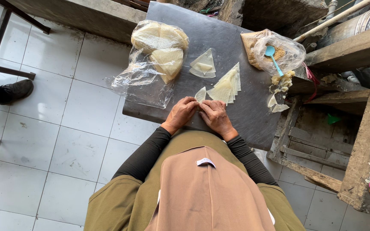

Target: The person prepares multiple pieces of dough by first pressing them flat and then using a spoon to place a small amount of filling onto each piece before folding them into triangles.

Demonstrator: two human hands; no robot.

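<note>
Both hands meet at the near edge of the dark grey worktop, the left hand and right hand touching, fingers curled over something small between them; what the grip pinches is hidden. Just beyond the fingertips lies a pale cream wedge of thin pastry sheet, and beside it a fanned stack of similar wedges. One more folded wedge sits further back, mid-worktop. Toward the far left corner rests a clear plastic bag holding thick cream-coloured stacks. At the far right edge, a second clear bag holds brownish crumbs and a turquoise spoon, with yellowish lumps beside it.
</note>
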